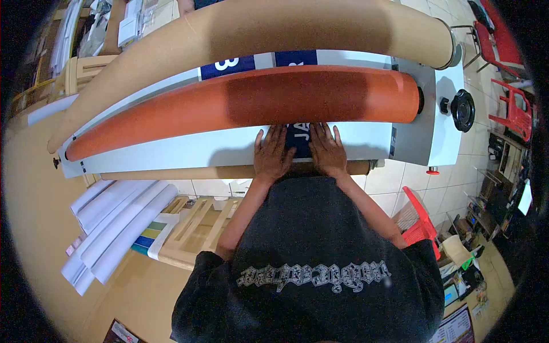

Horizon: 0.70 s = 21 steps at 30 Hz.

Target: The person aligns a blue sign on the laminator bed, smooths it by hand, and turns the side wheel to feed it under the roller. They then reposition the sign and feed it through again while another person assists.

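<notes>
A dark navy strip (298, 140) with white letters lies on the white bed (217, 146) of a roller machine. Flat along its left edge rests my left hand (273, 153), fingers stretched forward. My right hand (329, 151) lies flat at the strip's right edge, fingers spread. Both sets of fingertips come right up to the long orange roller (189, 110), which hides the strip's middle part. Beyond the roller, more navy pieces with white lettering (227, 66) show on the bed.
A thick brown roll (320, 28) spans the machine's far side. At the right end are a black handwheel (462, 111) and a red button (433, 170). White paper rolls (117, 228) lie on a wooden rack at left. Red chairs (420, 220) stand on the right. Part of another person shows at the top.
</notes>
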{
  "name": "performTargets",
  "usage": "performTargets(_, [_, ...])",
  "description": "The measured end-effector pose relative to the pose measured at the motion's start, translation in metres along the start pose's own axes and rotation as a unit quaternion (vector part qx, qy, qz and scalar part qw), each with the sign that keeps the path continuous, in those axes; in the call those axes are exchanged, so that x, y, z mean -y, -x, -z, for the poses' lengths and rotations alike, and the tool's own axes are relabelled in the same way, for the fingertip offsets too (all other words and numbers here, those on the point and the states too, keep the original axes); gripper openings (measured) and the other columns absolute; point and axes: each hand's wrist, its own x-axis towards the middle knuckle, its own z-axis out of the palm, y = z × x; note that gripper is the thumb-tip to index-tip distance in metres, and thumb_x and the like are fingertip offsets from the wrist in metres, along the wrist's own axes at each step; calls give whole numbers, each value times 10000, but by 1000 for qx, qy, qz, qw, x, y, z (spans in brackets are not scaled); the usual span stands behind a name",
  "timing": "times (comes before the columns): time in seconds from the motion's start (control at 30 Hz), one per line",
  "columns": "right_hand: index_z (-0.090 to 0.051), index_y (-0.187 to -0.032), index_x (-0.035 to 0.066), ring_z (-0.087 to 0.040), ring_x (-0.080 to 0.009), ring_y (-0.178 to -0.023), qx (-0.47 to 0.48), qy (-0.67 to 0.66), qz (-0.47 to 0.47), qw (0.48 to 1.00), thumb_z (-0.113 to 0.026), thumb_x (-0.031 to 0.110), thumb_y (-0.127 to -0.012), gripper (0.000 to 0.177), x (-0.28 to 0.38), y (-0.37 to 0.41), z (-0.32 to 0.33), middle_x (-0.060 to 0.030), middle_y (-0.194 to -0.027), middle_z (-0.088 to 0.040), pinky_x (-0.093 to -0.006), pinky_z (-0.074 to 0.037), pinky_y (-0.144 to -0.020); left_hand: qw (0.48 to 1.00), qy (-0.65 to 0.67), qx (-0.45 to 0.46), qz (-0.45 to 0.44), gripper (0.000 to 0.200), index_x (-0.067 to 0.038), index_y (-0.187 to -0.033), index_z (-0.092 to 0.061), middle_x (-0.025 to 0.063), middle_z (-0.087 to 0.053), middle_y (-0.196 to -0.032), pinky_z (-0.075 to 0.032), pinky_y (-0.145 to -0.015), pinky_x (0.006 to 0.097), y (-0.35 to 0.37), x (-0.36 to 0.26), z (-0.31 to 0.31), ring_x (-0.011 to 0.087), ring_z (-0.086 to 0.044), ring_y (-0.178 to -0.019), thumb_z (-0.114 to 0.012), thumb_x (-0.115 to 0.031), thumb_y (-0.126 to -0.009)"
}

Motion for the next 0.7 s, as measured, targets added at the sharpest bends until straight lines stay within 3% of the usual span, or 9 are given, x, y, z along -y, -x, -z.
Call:
performTargets(0.1, [-409, -1479, 48, -310, -273, -1456, -3, 4, 5, 1000, -510, 242, -988, 538, -4, 0, -4, -100, -1552, -381, -498, -207, -1206, 999, 35, -31, -17, 741, 20, -1423, -453, 160, -472, -1482, -176, -1198, 490, 0, 0, 1, 276, -416, -1405, -661, -434, -876])
performTargets(0.3, [-411, -1482, 58, -309, -273, -1452, -7, 23, 10, 1000, -519, 262, -986, 547, -7, 1, -8, -97, -1552, -376, -496, -214, -1202, 997, 17, 74, -1, 1009, 23, -1460, -406, 168, -405, -1532, -77, -1222, 483, -1, -1, 7, 246, -306, -1473, -656, -675, -776])
performTargets(0.37, [-409, -1482, 54, -306, -270, -1453, -10, 17, 9, 1000, -519, 266, -985, 551, -7, 2, -12, -99, -1550, -379, -496, -215, -1202, 994, 26, 104, 15, 1124, 10, -1498, -351, 153, -352, -1568, -25, -1225, 472, -2, -2, 10, 227, -242, -1498, -604, -779, -738])
performTargets(0.57, [-406, -1481, 46, -296, -267, -1456, -13, 16, 8, 1000, -520, 274, -983, 559, -6, 2, -12, -101, -1546, -383, -493, -212, -1203, 982, -35, 184, 31, 1187, -11, -1530, -293, 133, -284, -1606, 16, -1224, 450, -6, -6, 18, 201, -165, -1521, -537, -851, -728])
performTargets(0.7, [-408, -1482, 50, -281, -264, -1463, -8, 25, 6, 1000, -512, 287, -986, 560, -5, 2, -12, -96, -1548, -383, -488, -203, -1207, 987, -10, 157, 24, 1175, -3, -1520, -311, 141, -299, -1599, 0, -1225, 458, -3, -3, 15, 204, -186, -1517, -568, -829, -725])
